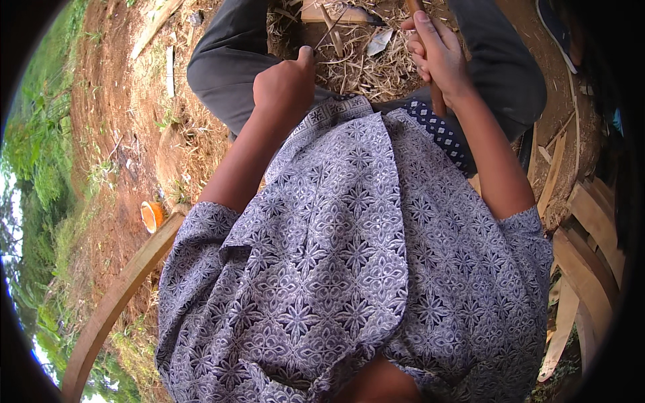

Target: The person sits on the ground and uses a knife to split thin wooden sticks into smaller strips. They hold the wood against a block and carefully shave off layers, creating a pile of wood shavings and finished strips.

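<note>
My left hand (pixel 285 84) is closed in a fist around a thin dark blade or strip (pixel 327 32) that sticks out toward the ground ahead. My right hand (pixel 438 57) grips a brown wooden stick (pixel 437 97) that runs down past my wrist and up out of the top of the view. Both hands are held above my lap, between my knees in dark grey trousers (pixel 222 64). My patterned grey shirt (pixel 356 269) fills the lower middle of the view.
Dry wood shavings and straw (pixel 366 70) cover the ground between my knees, with a flat wooden block (pixel 332 12) beyond. A curved plank (pixel 111 305) lies at lower left, stacked planks (pixel 591 255) at right. A small orange cup (pixel 151 216) sits on red soil.
</note>
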The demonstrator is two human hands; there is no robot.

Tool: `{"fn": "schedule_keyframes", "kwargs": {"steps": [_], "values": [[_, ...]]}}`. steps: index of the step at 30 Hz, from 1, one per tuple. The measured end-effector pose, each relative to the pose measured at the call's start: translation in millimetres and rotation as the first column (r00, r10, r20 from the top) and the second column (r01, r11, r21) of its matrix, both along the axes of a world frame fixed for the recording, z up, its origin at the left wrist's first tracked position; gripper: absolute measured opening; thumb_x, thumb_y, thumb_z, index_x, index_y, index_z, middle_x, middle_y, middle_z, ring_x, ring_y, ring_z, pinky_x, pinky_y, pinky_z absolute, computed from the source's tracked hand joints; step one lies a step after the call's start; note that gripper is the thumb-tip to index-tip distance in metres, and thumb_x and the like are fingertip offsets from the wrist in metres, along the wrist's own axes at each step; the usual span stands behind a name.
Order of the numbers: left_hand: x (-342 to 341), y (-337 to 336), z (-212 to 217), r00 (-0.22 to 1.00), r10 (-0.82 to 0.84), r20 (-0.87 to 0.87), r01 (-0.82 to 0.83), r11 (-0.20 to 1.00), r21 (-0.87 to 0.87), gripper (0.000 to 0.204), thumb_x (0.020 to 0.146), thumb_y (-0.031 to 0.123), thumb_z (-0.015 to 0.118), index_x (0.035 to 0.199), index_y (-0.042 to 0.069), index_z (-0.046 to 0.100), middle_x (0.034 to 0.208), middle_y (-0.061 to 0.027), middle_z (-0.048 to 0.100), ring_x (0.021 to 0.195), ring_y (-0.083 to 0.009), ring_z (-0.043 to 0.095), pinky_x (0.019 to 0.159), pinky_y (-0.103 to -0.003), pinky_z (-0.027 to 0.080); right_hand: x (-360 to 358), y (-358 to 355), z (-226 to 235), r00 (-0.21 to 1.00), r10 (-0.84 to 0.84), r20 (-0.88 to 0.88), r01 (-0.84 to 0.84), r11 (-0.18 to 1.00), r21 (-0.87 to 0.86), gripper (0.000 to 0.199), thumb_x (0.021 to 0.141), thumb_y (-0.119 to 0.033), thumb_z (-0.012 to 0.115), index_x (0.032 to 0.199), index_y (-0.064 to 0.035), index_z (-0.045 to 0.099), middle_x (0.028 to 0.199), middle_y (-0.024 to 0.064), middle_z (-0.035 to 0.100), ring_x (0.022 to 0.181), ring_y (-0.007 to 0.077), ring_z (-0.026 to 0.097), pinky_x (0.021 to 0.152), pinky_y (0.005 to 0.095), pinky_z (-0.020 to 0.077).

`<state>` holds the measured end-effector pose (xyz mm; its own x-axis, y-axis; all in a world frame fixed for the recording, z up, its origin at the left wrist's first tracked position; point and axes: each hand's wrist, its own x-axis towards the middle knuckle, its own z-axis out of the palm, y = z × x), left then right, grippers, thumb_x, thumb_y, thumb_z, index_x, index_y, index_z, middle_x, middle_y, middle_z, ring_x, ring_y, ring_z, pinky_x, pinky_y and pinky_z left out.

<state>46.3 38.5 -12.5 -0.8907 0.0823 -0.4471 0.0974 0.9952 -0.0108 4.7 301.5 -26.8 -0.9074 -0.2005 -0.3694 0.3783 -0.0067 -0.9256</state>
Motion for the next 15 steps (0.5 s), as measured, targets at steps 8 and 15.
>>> {"fn": "schedule_keyframes", "kwargs": {"steps": [8, 15], "values": [[2, 7, 7, 1.000, -0.001, 0.010, 0.000, 0.999, 0.036, 0.020, 0.104, 0.031, 0.047, 0.112, 0.013, 0.049, 0.075, -0.0184, 0.070, 0.073, -0.0420, 0.071, 0.060, -0.056, 0.052, 32, -14, 2, 0.960, 0.168, 0.226, -0.190, 0.978, 0.082, 0.039, 0.109, -0.041, 0.049, 0.103, -0.0048, 0.063, 0.066, -0.0074, 0.042, 0.049, 0.0026, 0.036, 0.043, 0.0242, 0.0315], [8, 10, 2, 1.000, 0.008, 0.021, -0.008, 1.000, 0.021, 0.018, 0.104, 0.030, 0.048, 0.110, 0.013, 0.050, 0.074, -0.0187, 0.070, 0.071, -0.0419, 0.070, 0.059, -0.056, 0.051, 51, -9, 42, 0.993, 0.092, -0.070, -0.101, 0.984, -0.149, 0.040, 0.109, -0.042, 0.050, 0.100, -0.0050, 0.063, 0.068, -0.0068, 0.044, 0.059, 0.0030, 0.040, 0.053, 0.0228, 0.0327]]}}
